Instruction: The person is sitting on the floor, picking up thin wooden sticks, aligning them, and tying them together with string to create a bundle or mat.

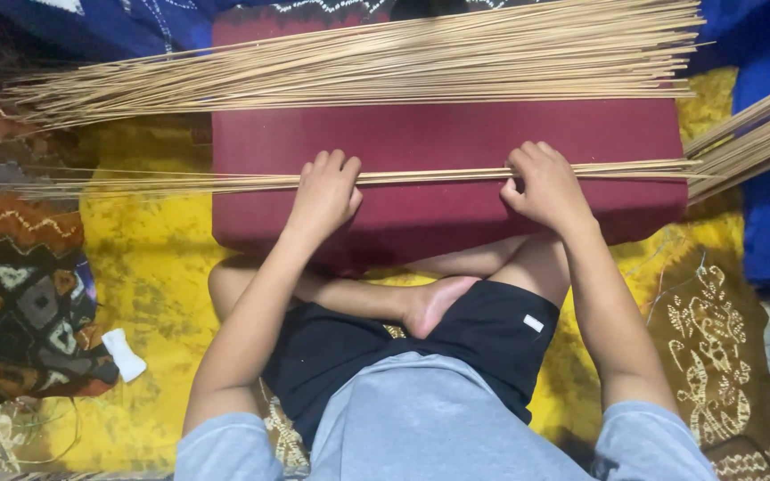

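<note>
On the far left a patterned woven cloth [11, 294] meets the yellow printed sheet [149, 267]. The left hand [324, 191] presses curled fingers onto a thin bundle of bamboo sticks [180, 183] lying across the smooth maroon board [447, 138]; the right hand [545, 187] pinches the same bundle. It looks like evening up or rolling the sticks, which calls for steady, even pressure. A larger pile of sticks [358, 58] lies beyond.

Head view, steeply downward, close over lap, perhaps slightly tilted
</note>
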